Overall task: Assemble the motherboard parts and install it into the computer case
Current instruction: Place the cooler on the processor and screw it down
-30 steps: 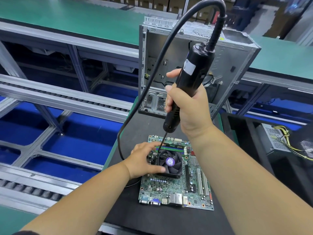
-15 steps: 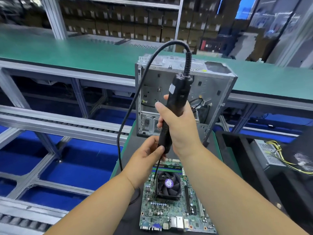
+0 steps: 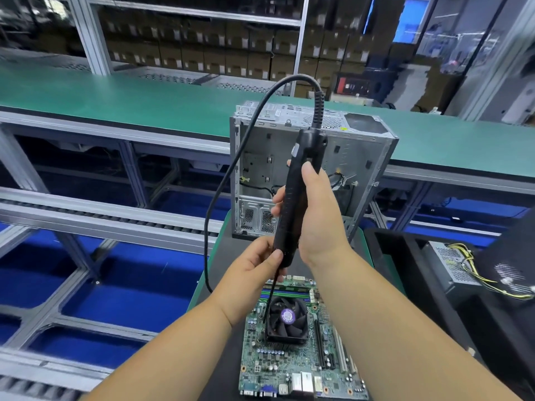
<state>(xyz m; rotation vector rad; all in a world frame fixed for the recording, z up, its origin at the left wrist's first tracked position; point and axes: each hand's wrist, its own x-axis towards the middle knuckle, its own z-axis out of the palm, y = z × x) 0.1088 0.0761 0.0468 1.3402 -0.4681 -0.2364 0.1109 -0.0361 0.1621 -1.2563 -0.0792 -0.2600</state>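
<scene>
A green motherboard [image 3: 292, 369] lies flat on a black mat [image 3: 225, 371], with a black CPU cooler fan [image 3: 287, 319] mounted near its far end. My right hand [image 3: 318, 218] grips the body of a black electric screwdriver [image 3: 295, 204], held nearly upright above the board. My left hand [image 3: 252, 270] pinches the screwdriver's lower end where the bit starts. The bit tip reaches down to the fan's left edge. Behind stands an open grey computer case [image 3: 362, 157], upright, its inside facing me.
The screwdriver's black cable [image 3: 228, 180] loops left and down past the mat. A black tray at right holds a power supply [image 3: 454, 264] with yellow wires. Metal roller conveyor rails [image 3: 101, 218] run at left over a blue floor. A green workbench [image 3: 144, 99] lies behind.
My left hand left the cooler fan and rose to pinch the screwdriver's lower end. The view tilted up, so board and hands sit lower in frame.
</scene>
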